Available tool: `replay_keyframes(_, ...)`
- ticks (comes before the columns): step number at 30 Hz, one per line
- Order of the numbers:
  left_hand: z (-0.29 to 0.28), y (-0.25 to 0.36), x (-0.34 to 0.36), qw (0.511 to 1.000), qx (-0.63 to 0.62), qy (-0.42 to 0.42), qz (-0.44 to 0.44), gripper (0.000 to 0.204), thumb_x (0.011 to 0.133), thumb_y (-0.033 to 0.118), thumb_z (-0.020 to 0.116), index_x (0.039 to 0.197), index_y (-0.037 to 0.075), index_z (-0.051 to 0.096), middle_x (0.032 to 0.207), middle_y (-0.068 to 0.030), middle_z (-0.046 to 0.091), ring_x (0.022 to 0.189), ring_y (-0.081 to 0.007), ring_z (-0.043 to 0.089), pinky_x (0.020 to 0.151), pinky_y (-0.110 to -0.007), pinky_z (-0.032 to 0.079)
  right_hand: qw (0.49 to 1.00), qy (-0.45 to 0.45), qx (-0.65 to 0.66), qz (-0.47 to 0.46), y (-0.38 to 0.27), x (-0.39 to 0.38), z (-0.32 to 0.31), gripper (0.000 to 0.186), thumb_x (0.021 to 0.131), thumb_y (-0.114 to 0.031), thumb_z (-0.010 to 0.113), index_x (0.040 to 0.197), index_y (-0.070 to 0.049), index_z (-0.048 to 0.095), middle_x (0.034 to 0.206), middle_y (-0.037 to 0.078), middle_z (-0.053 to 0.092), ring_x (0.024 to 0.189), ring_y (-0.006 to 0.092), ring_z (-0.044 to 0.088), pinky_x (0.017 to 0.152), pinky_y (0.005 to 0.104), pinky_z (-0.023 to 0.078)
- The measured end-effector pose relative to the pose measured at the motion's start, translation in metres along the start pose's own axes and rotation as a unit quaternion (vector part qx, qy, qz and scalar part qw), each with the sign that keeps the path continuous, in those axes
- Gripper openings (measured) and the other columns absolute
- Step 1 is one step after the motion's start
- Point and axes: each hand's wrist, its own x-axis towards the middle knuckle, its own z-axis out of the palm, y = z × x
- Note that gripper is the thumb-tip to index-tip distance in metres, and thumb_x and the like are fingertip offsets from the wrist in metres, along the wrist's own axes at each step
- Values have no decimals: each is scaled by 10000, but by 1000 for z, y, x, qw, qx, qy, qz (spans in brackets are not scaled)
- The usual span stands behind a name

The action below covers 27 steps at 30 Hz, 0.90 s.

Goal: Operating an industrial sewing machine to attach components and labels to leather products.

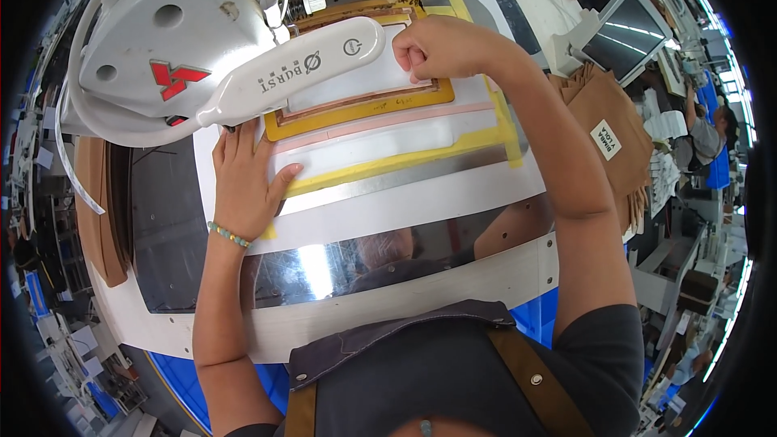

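Observation:
A white sewing machine head (194,24) reaches in from the upper left, with a white lamp (307,65) on a bent arm in front of it. Partly under the lamp lies a yellow rectangular frame (380,105) around a white panel (332,93). My left hand (247,182) is spread flat on the white sheet (388,198) beside the frame's left end; the lamp hides its fingertips. At the frame's right side my right hand (437,50) is closed, fingers curled over the panel's edge. Whatever it pinches, if anything, is too small to make out.
Yellow tape (396,163) runs along the sheet. A shiny metal plate (388,255) covers the table's near part. Brown folded bags (607,125) are stacked at right near a tilted screen (627,32). More brown pieces (104,210) stand at the left edge.

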Motion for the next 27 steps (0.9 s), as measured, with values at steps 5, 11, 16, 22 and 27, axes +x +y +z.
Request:
replay_keyframes(5,0,0,0,1000,4,10,2,702,1055,562,506,1458,-9,577,1609,-286,436,1495,-459,355,1236,-532,229,999,9,-42,11,-9,-2,0,132,775,-63,773,885,-100,711,850,42,726,831,220,690,717,377,544)
replay_keyframes(11,2,3,1,999,-10,36,-4,684,1044,552,556,1473,21,601,1565,-270,470,1482,-440,377,1263,-563,199,998,-2,-61,20,-11,-2,-1,105,772,-41,744,848,-102,704,836,54,719,824,234,685,716,383,543)
replay_keyframes(16,2,3,2,1000,-12,22,-14,661,1043,540,562,1470,37,604,1562,-266,475,1480,-439,380,1260,-563,205,997,-17,-77,-14,-6,-2,7,115,822,-14,658,843,-110,717,904,53,707,845,233,689,718,388,549)
replay_keyframes(22,2,1,2,1000,-2,14,-10,658,1051,525,536,1491,37,571,1582,-261,455,1465,-431,384,1240,-535,222,958,38,-276,-69,-5,-7,24,193,898,-49,620,963,-57,801,1162,126,657,1019,280,720,836,434,602)
replay_keyframes(27,3,2,2,1000,8,30,-1,658,1056,514,514,1510,39,549,1595,-245,445,1438,-422,400,1217,-510,244,952,49,-295,-71,0,0,6,202,938,-109,644,991,30,780,1092,174,704,1041,326,712,939,392,583)
